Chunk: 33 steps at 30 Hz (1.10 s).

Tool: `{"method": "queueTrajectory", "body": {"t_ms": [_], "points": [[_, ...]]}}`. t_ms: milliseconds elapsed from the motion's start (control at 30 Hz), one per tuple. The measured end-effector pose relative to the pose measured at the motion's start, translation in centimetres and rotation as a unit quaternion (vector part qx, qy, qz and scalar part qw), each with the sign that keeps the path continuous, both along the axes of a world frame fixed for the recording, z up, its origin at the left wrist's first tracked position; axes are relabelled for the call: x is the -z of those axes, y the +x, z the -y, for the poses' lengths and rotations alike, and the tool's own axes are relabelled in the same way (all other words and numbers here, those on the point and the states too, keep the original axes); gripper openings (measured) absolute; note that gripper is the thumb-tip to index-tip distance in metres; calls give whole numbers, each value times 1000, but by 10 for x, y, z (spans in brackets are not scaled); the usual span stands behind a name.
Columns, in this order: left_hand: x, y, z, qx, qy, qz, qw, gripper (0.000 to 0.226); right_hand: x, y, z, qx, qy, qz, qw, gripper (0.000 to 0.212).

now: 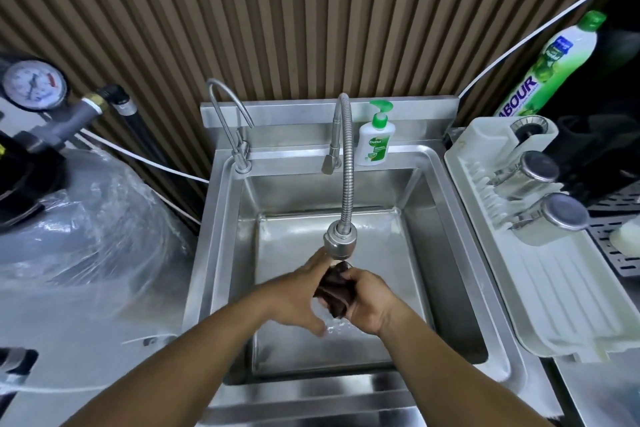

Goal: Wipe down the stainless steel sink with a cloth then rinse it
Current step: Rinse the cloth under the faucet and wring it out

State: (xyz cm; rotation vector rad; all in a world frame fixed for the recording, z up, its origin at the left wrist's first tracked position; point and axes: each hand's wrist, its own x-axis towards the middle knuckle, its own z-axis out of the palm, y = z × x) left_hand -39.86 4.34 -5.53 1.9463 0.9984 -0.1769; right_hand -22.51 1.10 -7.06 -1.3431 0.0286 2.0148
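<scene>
A deep stainless steel sink [232,253] fills the middle of the view. A flexible metal tap [347,163] bends over the basin, its spray head [339,241] just above my hands. Both hands hold a dark brown cloth [335,289] bunched up under the spray head. My left hand [298,295] grips the cloth from the left and my right hand [369,300] grips it from the right. Water runs off below the cloth into the basin.
A thin second tap [230,121] stands at the sink's back left. A white soap pump bottle [375,139] sits on the back ledge. Right of the sink is a white drying rack [540,288] with steel cups and a dish liquid bottle [554,66]. A plastic-wrapped tank [86,218] stands left.
</scene>
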Motion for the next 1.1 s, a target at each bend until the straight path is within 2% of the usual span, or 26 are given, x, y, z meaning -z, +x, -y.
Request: {"method": "queueTrajectory", "body": {"t_ms": [67,133,267,400,433,600,700,800,867,967,1033,1100], "points": [[3,14,22,-35,100,-23,994,122,0,-8,7,-19,15,12,1000,36],[7,26,33,-52,167,-90,980,121,-4,-13,12,-46,28,37,998,30],[12,34,40,-96,139,-130,977,113,-14,-15,20,-56,34,60,996,30],[6,35,44,-111,172,-135,970,51,-15,-12,21,-61,45,110,991,30],[1,35,45,-106,187,-151,965,42,-16,-11,21,-63,50,120,990,28],[-13,33,43,-79,223,-199,951,29,-13,-3,30,-96,80,165,978,28],[-22,32,40,-60,250,-200,946,23,-11,12,34,-94,95,134,982,32],[-25,38,43,-4,272,-189,944,26,-12,29,31,-107,63,83,989,62],[-27,48,47,33,286,-183,940,25,-14,35,29,-169,60,43,983,85],[-27,65,49,69,308,-175,933,20,-17,39,29,-269,53,-17,961,108],[-25,72,47,83,310,-175,931,20,-17,40,30,-300,50,-41,952,114],[-25,73,46,78,293,-178,936,25,-14,42,29,-321,61,-28,945,108]]}}
